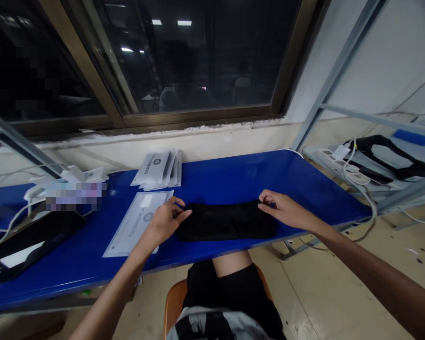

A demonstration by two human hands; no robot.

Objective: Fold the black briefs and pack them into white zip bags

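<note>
A piece of black cloth [230, 222], folded into a long flat strip, lies near the front edge of the blue table. At its left end is my left hand [167, 219], thumb and forefinger apart with a gap between them. My right hand [283, 208] is at the upper right corner of the cloth, fingers curled and thumb close to them, pinching the edge. Beneath and beside my left hand lies a flat, pale plastic bag [134, 222] with dark printed lettering, partly covered by that hand.
Several similar printed bags [156, 167] stand stacked against the wall. Power strips with white cables [80, 174] and a dark item [31, 243] with a white label sit on the left. Beyond the metal frame [340, 61] at right are more cables and a black, loop-shaped item [386, 153].
</note>
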